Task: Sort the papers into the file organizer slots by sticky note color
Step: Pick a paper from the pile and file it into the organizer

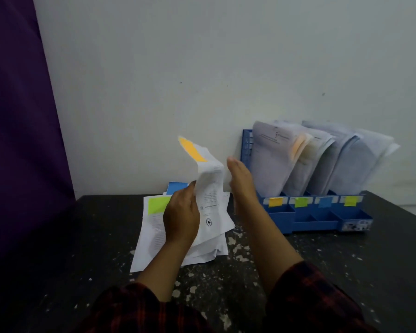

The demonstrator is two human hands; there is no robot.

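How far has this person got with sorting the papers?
Well along, it seems. All four slots of the blue organizer already hold leaning papers. In hand: the left hand holds up a sheet with an orange note, which matches the leftmost slot's orange label; the right hand is open beside it. Left: a small pile on the table, topped by a green-noted sheet.

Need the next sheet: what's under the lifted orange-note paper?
A loose paper pile with a green sticky note on top and a blue one behind. The left hand covers the middle sheets.
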